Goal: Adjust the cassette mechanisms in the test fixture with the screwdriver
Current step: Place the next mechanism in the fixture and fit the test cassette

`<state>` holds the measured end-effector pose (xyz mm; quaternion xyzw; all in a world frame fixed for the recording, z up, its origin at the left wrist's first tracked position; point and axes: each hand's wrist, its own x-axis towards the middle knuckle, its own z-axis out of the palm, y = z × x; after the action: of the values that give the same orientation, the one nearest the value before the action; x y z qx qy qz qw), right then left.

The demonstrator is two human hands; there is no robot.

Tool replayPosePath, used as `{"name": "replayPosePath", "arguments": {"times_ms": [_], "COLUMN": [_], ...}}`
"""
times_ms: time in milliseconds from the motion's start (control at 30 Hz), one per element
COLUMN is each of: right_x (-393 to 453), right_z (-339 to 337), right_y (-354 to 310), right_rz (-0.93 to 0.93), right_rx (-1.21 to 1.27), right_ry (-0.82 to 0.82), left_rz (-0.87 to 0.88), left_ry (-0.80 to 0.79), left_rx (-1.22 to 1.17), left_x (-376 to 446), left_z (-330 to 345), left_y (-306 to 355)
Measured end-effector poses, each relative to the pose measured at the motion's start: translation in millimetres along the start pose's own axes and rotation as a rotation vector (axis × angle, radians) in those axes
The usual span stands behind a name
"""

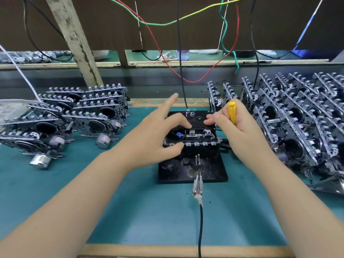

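Note:
A black test fixture (191, 172) stands on the green mat in the middle. A cassette mechanism (193, 135) sits in it under a black cassette marked "FE" (195, 118). My left hand (158, 135) lies over the left side of the mechanism; its thumb touches the front edge, a finger rests on the cassette and the index finger points up and away. My right hand (240, 127) grips a yellow-handled screwdriver (232, 112) upright at the mechanism's right side, and its fingertips touch the cassette. The screwdriver's tip is hidden.
Stacks of cassette mechanisms lie on the left (74, 116) and crowd the right (297, 118). A metal clip on a black cable (197, 187) lies at the fixture's front. Red, green, yellow and black wires (178, 53) hang from above. A wooden post (74, 40) leans at the back left.

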<state>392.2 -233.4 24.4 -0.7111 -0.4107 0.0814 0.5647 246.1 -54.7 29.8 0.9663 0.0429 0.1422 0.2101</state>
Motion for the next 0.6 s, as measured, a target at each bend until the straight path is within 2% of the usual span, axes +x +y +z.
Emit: {"name": "replayPosePath", "arguments": {"times_ms": [167,333,600], "right_x": [-2.8,-5.7,-15.7], "right_z": [-1.1,1.1,1.9], "right_y": [3.2,7.7,6.5], "right_rz": [0.0,-0.007,-0.005], "right_rx": [0.001,-0.003,0.002], "right_ry": [-0.003,0.001,0.026], "left_rz": [-0.092,-0.201,-0.19], "left_ry": [0.083,0.276,0.43], "left_rx": [-0.052,-0.309,-0.373], "left_x": [-19.1,-12.1,-13.2], "left_z": [24.3,55.6,72.0], "left_y": [7.8,18.0,15.2]}}
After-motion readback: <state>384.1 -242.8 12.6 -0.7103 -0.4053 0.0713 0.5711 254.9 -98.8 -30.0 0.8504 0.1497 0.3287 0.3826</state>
